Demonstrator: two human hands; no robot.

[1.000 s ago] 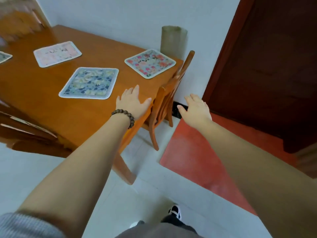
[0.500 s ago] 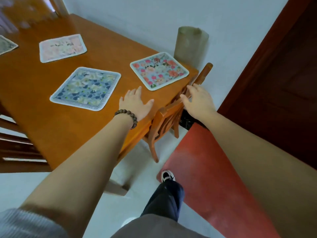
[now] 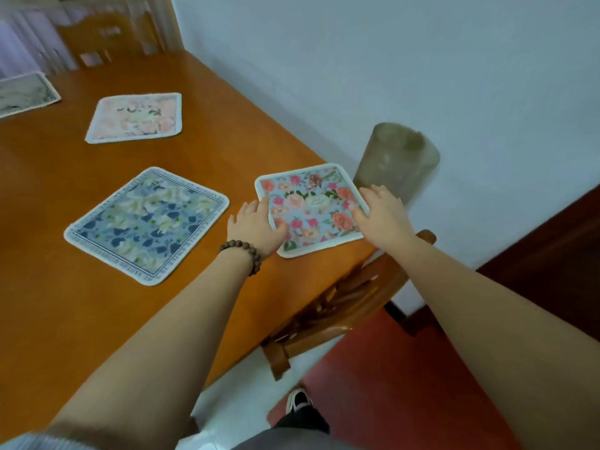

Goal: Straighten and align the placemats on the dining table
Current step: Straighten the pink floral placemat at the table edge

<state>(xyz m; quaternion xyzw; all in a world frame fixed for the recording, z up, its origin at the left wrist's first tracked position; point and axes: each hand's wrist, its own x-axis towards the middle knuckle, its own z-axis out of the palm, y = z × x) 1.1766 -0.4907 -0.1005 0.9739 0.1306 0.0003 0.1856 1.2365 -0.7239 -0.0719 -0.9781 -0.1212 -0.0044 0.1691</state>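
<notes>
A pink-rose floral placemat (image 3: pixel 310 206) lies skewed near the right corner of the wooden dining table (image 3: pixel 65 303). My left hand (image 3: pixel 255 227), with a bead bracelet on the wrist, rests flat at the mat's left edge, thumb on the mat. My right hand (image 3: pixel 381 214) lies with straight fingers on the mat's right edge. A blue-and-cream floral placemat (image 3: pixel 147 224) sits to the left, turned at an angle. Farther back lie a pale pink placemat (image 3: pixel 136 117) and part of a greyish one (image 3: pixel 24 94) at the left border.
A tall greenish cylinder (image 3: pixel 397 160) stands against the white wall just behind the table's corner. A wooden chair (image 3: pixel 341 303) is tucked under the table's right end. Another chair back (image 3: pixel 107 37) shows at the far end. A red floor (image 3: pixel 389 384) lies below.
I have stepped closer to the table. Both hands moved forward from the table edge and chair back onto the two sides of the pink-rose placemat.
</notes>
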